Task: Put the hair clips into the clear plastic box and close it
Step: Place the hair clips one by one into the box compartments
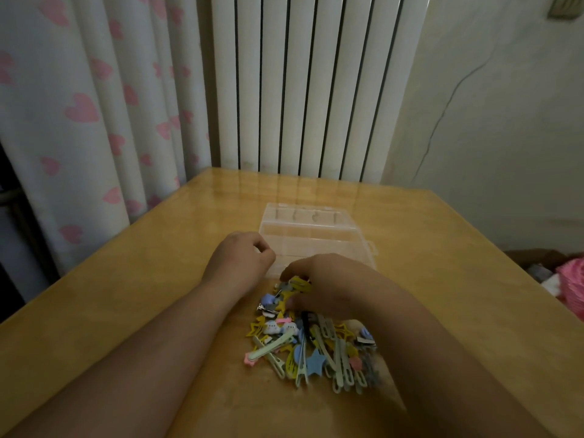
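Toward 6 o'clock on the wooden surface (pixel 126 279) lies a loose pile of hair clips (pixel 313 349) in pastel yellow, blue, green and pink, with stars and long bars jumbled together. Just beyond the pile, at its 12 o'clock, sits the clear plastic box (pixel 316 238). It is open, with its lid (pixel 309 213) laid flat on the far side.

The right hand (pixel 328 289) reaches over the 12 o'clock end of the pile. Its fingers (pixel 294 270) curl down and, with the thumb, pinch yellow clips at the top of the heap. The left hand (pixel 243 257) is at 10 o'clock from the pile, against the box's near-left corner. Its fingers (pixel 262 248) are curled inward, and I cannot tell whether they hold the box edge or anything else. Both forearms stretch in from 6 o'clock.

Behind the surface, a white radiator (pixel 300 83) stands at 12 o'clock and a curtain with pink hearts (pixel 88 105) hangs at 10 o'clock. A pink bundle (pixel 572 279) shows at 3 o'clock, past the surface's edge.
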### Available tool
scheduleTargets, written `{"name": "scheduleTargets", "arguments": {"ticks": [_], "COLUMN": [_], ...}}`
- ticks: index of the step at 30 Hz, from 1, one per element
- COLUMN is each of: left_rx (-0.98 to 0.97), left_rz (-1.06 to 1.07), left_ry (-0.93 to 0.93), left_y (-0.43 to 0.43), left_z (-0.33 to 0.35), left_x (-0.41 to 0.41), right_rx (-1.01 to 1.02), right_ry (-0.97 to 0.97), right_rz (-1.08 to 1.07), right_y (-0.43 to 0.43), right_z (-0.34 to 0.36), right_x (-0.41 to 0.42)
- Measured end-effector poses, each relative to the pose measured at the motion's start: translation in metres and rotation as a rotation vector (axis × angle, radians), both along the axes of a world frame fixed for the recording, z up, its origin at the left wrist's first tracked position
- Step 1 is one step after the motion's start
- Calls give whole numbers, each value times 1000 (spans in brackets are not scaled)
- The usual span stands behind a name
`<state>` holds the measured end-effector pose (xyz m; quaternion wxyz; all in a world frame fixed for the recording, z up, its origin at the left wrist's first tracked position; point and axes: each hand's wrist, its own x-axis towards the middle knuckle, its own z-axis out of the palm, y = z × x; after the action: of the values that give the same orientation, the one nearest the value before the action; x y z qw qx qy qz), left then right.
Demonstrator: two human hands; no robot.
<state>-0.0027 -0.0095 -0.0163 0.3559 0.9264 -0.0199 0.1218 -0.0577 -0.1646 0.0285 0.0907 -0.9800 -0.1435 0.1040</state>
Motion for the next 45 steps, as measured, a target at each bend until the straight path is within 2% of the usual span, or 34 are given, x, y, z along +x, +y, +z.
{"name": "scheduleTargets", "arguments": {"ticks": [6,24,26,29,33,38,45], "left_rx": [2,4,-1,0,-6,-14,-21], "left_rz": [3,-2,-3,-18,5,42,46], "left_ry": [-3,-16,-17,-17,-14,3,4], "left_y": [-1,-2,-2,-1,0,0,-1], "left_z": [0,0,1,2,3,4,6], "left_x": [0,-1,-1,-2,-4,-4,-6], "right_rx": [-54,126,180,383,536,416,234], "right_ry": [73,-142,-154,-214,-390,-516,-366], "right_rz": [59,-25,-51,-138,-257,-366,-361], "right_y": [4,-2,-7,-17,-30,-44,-52], "right_z": [-3,6,9,12,13,7,-5], "right_x": [-2,2,5,8,11,18,26]}}
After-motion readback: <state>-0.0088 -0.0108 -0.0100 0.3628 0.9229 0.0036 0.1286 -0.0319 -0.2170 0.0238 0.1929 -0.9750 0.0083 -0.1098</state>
